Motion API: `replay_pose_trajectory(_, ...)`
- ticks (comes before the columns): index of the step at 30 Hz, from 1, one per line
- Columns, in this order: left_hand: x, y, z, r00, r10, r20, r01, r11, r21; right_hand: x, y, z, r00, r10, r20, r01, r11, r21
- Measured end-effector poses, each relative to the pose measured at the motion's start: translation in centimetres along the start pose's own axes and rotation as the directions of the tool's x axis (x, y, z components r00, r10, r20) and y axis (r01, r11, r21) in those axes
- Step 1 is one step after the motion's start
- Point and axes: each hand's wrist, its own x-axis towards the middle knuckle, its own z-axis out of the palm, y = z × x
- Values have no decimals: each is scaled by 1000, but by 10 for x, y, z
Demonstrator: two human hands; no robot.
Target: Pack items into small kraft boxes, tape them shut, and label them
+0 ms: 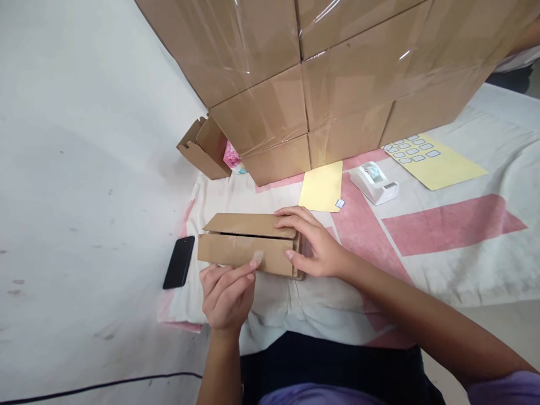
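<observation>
A small cardboard box (240, 251) lies on the cloth in front of me, its two long top flaps folded inward with a narrow dark gap between them. My left hand (229, 292) is at the box's near side, thumb and forefinger pinched on a small translucent piece of tape (259, 257) over the near flap. Whether the tape touches the cardboard is hard to tell. My right hand (314, 244) spans the box's right end, fingers on the far flap and thumb on the near flap, gripping it.
Wrapped cardboard boxes (346, 84) are stacked behind. An open carton (205, 147) stands back left. A black phone (179, 262) lies left. A white tape dispenser (373, 183), a yellow sheet (321, 185) and a yellow sticker sheet (447, 169) lie to the right. A wall borders the left.
</observation>
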Motion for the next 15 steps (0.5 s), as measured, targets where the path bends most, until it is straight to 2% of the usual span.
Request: replay_pose_trajectory(15,-9,10,-16,1000,24,-17,-24,1000,6,-1,0,0,1000,7,6,-7,1000,-16)
